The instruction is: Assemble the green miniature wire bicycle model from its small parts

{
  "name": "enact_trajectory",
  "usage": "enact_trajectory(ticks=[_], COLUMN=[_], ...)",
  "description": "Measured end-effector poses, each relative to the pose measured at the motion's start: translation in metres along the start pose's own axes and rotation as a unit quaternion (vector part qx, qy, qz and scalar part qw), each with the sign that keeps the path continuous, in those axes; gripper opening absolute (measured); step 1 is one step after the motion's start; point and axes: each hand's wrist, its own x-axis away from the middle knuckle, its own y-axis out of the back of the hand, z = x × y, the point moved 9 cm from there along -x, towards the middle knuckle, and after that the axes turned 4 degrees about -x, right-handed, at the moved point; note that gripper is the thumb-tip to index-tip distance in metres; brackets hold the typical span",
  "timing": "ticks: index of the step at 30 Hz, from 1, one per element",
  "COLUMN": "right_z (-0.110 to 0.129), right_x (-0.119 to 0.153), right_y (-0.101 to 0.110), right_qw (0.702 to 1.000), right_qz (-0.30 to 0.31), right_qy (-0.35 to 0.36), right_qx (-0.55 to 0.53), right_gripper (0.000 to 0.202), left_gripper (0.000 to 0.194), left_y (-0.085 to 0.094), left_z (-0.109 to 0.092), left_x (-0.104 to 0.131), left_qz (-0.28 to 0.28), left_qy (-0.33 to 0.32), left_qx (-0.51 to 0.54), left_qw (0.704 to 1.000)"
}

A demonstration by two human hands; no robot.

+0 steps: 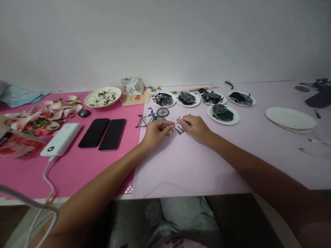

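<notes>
Thin part (pixel 176 124) is held just above the pale surface (pixel 181 172), between the two hands, at the centre of the clock. By the left hand (pixel 156 132) it is gripped at one end, thumb and forefinger pressed together with almost no gap. The right hand (pixel 196 126) is curled nearly closed, its thumb laid against the forefinger; a slim piece (pixel 179 118) pokes out there, but whether it is separate from the thin part cannot be told. From that centre, a toy bicycle frame (pixel 146 119) is seen near 9 o'clock, a spoked wheel (pixel 163 112) towards 10, loose dark bits (pixel 180 130) just beside at 6, and a loaded plate (pixel 236 115) near 3. As a judgement, such slender pieces are best pinched close to the working point, steadied by the left fingertips and eased with light, straight pressure from the right, since bending or snapping could easily be caused by a twist.
</notes>
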Motion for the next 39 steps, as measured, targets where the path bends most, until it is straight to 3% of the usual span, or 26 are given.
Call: enact_trajectory(ticks=[6,10,14,19,23,29,33,39], right_z=[-0.001,-0.001,0.009,0.022,0.019,0.01,0.006,0.002], right_x=[0.001,0.002,0.005,0.014,0.015,0.011,0.008,0.009], right_y=[0.001,0.005,-0.013,-0.043,-0.049,-0.046,-0.043,-0.05], right_qw=[1.0,0.999,0.999,0.989,0.987,0.988,0.991,0.991], right_qz=[-0.014,-0.04,0.015,0.107,0.119,0.09,0.074,0.101], right_qy=[0.001,-0.005,0.042,0.095,0.096,0.115,0.101,0.067], right_qx=[0.003,0.017,0.03,0.042,0.054,0.043,0.04,0.048], right_gripper=[0.046,0.028,0.007,0.028,0.029,0.022,0.013,0.014], left_gripper=[0.029,0.046,0.055,0.047,0.044,0.041,0.043,0.042], left_y=[-0.002,0.013,0.038,0.053,0.051,0.045,0.038,0.031], left_z=[-0.003,-0.008,-0.011,-0.011,-0.007,-0.004,-0.002,0.003], left_x=[-0.002,-0.009,-0.018,-0.023,-0.022,-0.02,-0.018,-0.015], left_qz=[0.019,-0.009,-0.074,-0.12,-0.115,-0.109,-0.089,-0.086], left_qy=[-0.005,-0.025,-0.053,-0.059,-0.046,-0.028,0.013,0.07], left_qx=[-0.017,0.009,0.004,-0.02,-0.02,0.003,0.05,0.099], left_qw=[1.0,1.0,0.996,0.991,0.992,0.994,0.995,0.989])
